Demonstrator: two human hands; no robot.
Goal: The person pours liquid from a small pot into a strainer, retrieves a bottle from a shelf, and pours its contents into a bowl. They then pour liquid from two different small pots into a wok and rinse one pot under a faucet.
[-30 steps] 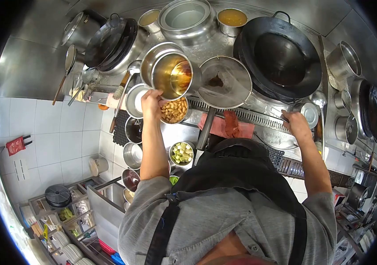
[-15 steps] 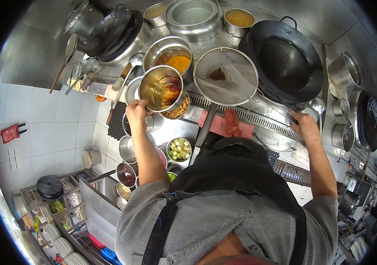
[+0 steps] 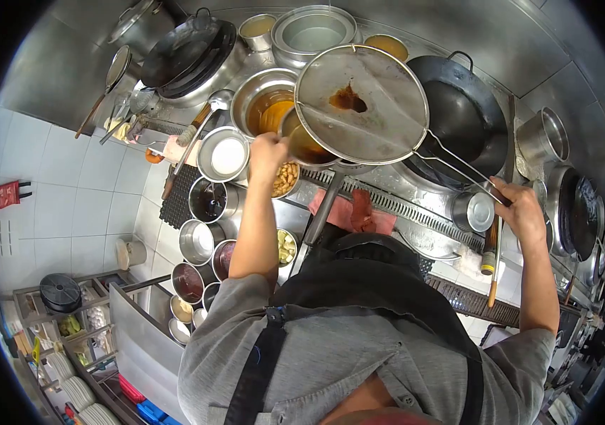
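My left hand (image 3: 268,157) grips the rim of a metal pot (image 3: 307,146) with dark brown liquid in it. Part of this pot is hidden under the edge of a wide mesh strainer (image 3: 387,131). A dark brown stain marks the middle of the mesh. At the right, my right hand (image 3: 521,211) is closed round the strainer's long handle, holding it raised over the stove. Just behind the pot stands a steel bowl (image 3: 240,106) with orange-brown liquid. A tub of nuts (image 3: 287,180) sits below my left hand.
A black wok (image 3: 486,131) rests at the right, and stacked woks (image 3: 182,60) stand at the back left. A ladle (image 3: 221,99) lies beside the bowl. A pan handle (image 3: 325,209) points toward me past pink cloths (image 3: 361,212). Several ingredient tubs line the left side.
My left hand has brought the pot rightward and lower, partly under the strainer. The strainer has risen toward the camera, and my right hand has shifted right with its handle.
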